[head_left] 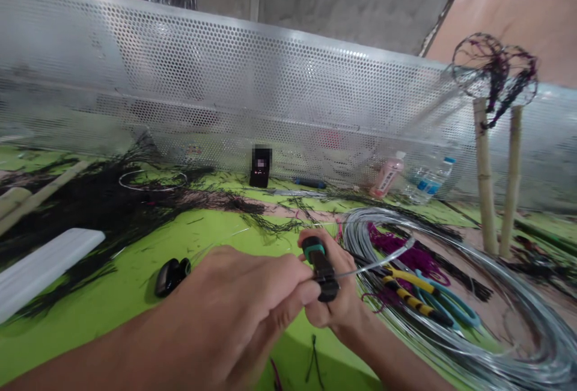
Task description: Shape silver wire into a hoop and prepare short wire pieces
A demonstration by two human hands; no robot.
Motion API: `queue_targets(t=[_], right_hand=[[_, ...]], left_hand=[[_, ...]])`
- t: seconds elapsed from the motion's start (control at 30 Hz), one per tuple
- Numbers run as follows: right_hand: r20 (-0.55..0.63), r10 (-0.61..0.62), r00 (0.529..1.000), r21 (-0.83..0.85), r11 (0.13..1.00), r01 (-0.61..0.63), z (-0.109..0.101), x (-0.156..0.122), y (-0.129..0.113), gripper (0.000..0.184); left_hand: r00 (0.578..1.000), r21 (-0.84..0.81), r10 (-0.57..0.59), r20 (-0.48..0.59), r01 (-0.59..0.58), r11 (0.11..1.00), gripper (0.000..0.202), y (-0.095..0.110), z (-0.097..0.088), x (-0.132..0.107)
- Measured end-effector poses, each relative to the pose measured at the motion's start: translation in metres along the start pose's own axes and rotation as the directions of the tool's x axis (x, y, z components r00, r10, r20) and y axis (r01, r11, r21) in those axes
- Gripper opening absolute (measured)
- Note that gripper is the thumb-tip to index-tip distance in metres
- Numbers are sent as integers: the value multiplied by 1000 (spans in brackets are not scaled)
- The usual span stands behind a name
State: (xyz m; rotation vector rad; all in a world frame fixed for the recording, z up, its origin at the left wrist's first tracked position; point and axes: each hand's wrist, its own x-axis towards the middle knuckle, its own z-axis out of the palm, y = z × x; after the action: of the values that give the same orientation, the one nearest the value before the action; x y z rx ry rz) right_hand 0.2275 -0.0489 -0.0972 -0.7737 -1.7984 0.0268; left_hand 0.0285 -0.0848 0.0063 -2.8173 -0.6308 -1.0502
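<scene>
In the right hand (346, 298), fingers curled firmly round it: the tool (321, 261), black with a green band, just below the middle of the view. Close against the left side of the tool, the left hand (255, 283), fingers curled, thumb tip at the lower end of the tool, back turned to the camera; cannot tell whether pinching anything. For the tool, a steep long axis, upper end tipped slightly left. For the wire (392, 256), a line out from the right side of the tool, rising gently rightward over the coil (360, 222), so across the tool's axis rather than along it. Nearer to this free stretch of wire: the right hand; on the opposite side of the tool, the left. Just to the right, the coil, flat on the table (216, 228), with purple yarn (419, 258), yellow-black handles (417, 302) and blue handles (457, 304) among its loops. Near the left wrist, a small black object (169, 277); farther left, black strands (121, 222) and a white bar (49, 264). Farthest out, a pink bottle (387, 175), a clear bottle (433, 181) and a perforated screen (270, 90).
</scene>
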Motion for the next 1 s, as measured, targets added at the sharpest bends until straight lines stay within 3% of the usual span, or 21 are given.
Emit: queue_targets(t=[0.17, 0.33, 0.47, 0.67, 0.73, 0.9, 0.97, 1.0], right_hand=[[-20, 23, 1000, -30, 999, -23, 1, -4, -9, 27], [-15, 189, 982, -9, 982, -189, 3, -17, -27, 12], [60, 361, 931, 21, 932, -362, -1, -29, -43, 12], [183, 541, 821, 45, 830, -557, -8, -32, -61, 11], [165, 548, 820, 17, 830, -558, -8, -32, -65, 11], [48, 473, 880, -123, 877, -465, -18, -41, -73, 13], [133, 523, 842, -203, 846, -494, -29, -49, -74, 15], [203, 563, 801, -240, 822, -517, -35, -53, -74, 15]], left_hand=[[997, 58, 19, -70, -15, 998, 23, -2, 6, -1], [991, 67, -34, -126, 42, 997, 27, -7, 18, -5], [992, 12, -81, -93, 82, 997, 27, -12, 23, -4], [988, -81, -154, -31, 151, 985, 33, -10, 16, 2], [988, -48, -151, -34, 149, 988, 33, -9, 14, 3], [977, -56, -211, -3, 210, 976, 36, -12, 18, 0], [966, -119, -252, 62, 258, 959, 38, -13, 21, -1], [954, -154, -276, 119, 292, 944, 40, -13, 23, -1]])
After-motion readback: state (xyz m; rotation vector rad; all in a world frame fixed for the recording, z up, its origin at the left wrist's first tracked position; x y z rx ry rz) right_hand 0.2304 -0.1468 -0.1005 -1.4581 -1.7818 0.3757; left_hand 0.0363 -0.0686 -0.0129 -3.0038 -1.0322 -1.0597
